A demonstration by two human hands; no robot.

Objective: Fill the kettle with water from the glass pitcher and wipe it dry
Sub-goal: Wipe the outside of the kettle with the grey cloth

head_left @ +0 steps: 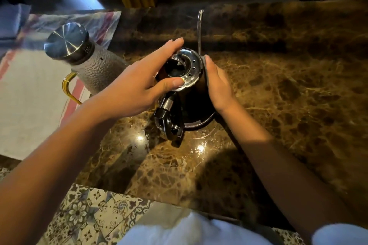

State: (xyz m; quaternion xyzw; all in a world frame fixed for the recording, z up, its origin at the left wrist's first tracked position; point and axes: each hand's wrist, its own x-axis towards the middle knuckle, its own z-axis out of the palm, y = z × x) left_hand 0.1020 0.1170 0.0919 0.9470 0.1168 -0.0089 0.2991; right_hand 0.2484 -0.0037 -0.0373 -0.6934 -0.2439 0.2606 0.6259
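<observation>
Kettle (185,93): upright between your hands, spout away, handle toward you; left hand (137,83) grips its lid (184,69), right hand (218,83) presses a cloth (205,69) flat to its side.

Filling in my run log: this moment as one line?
left hand steadies kettle lid | right hand presses cloth on kettle side | glass pitcher stands left

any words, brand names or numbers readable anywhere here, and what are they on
None can be read.
Kettle: no brand or marking shows on its lid or dark body.
Glass pitcher: only a plain metal cap and textured wall show.
Plastic bag: red stripes, no legible print.
</observation>
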